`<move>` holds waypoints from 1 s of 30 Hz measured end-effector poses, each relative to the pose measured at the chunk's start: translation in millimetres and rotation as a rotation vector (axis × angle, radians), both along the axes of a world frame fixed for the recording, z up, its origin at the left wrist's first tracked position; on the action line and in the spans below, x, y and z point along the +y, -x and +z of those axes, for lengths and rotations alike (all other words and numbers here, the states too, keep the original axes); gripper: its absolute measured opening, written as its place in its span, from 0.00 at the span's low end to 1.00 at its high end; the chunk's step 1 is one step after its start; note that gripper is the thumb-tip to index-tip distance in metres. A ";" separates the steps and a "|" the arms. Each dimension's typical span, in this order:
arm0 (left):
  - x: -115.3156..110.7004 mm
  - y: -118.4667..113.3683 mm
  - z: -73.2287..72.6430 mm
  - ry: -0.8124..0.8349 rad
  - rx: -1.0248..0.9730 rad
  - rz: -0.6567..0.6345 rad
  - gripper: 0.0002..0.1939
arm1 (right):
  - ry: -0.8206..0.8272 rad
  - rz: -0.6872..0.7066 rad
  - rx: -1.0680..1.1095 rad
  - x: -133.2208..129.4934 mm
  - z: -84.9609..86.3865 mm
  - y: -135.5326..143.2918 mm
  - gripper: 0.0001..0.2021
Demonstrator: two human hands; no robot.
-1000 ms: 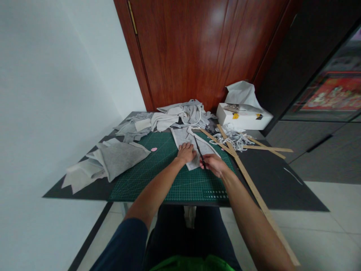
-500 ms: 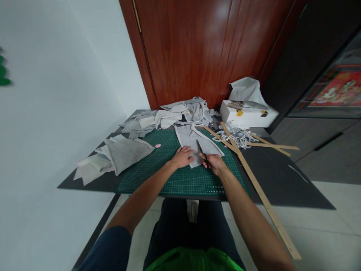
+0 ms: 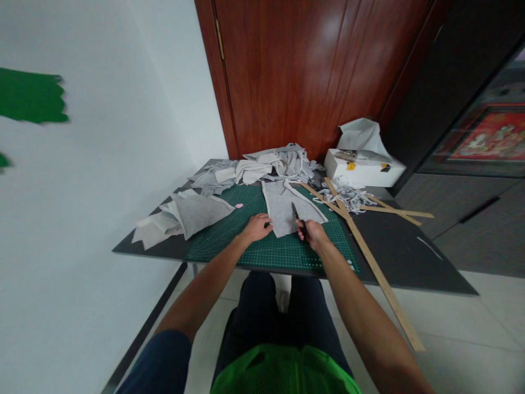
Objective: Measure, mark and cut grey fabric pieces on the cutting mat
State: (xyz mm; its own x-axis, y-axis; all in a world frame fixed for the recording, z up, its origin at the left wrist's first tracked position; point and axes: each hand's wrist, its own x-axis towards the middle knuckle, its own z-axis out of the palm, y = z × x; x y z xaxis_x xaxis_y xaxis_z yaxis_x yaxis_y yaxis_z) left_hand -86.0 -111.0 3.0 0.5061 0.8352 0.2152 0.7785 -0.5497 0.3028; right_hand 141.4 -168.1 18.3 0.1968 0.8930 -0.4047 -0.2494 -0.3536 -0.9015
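Observation:
My right hand [image 3: 314, 232] is closed round the black handles of a pair of scissors [image 3: 295, 210], whose blades point away from me over a grey piece of fabric [image 3: 281, 205]. That piece lies flat on the green cutting mat [image 3: 254, 250], with pale bands along its side edges. At its left edge, my left hand [image 3: 257, 227] has its fingers curled. A small dark object [image 3: 267, 224] shows at those fingertips, too small to name.
Folded grey fabric pieces [image 3: 203, 212] lie on the left. A heap of fabric [image 3: 258, 166] lines the back. Several wooden rulers [image 3: 371, 264], a tangle of pale strips [image 3: 346, 195] and a white box [image 3: 363, 171] are on the right of the dark table [image 3: 410, 249].
My left hand has drawn back from the grey fabric to its left edge, and its fingers have curled in. The right hand still holds the scissors. The view has shifted slightly.

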 end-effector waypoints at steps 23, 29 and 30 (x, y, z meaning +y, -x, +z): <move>-16.5 8.6 -2.8 0.106 -0.214 0.027 0.09 | 0.065 0.256 -0.046 -65.6 1.3 21.6 0.13; -14.3 15.6 -9.4 0.083 -0.226 -0.002 0.09 | 0.027 0.290 -0.034 -70.9 2.9 30.4 0.15; -13.7 17.8 -10.8 0.081 -0.227 -0.018 0.10 | 0.029 0.297 -0.038 -71.8 2.4 31.8 0.15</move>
State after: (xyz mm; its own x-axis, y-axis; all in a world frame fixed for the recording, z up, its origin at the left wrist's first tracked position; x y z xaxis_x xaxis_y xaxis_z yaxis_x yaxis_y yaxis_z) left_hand -103.9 -124.7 -7.8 0.4672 0.8457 0.2579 0.6759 -0.5297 0.5124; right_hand 109.6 -239.9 20.7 -0.0554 0.9020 -0.4282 -0.0974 -0.4317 -0.8967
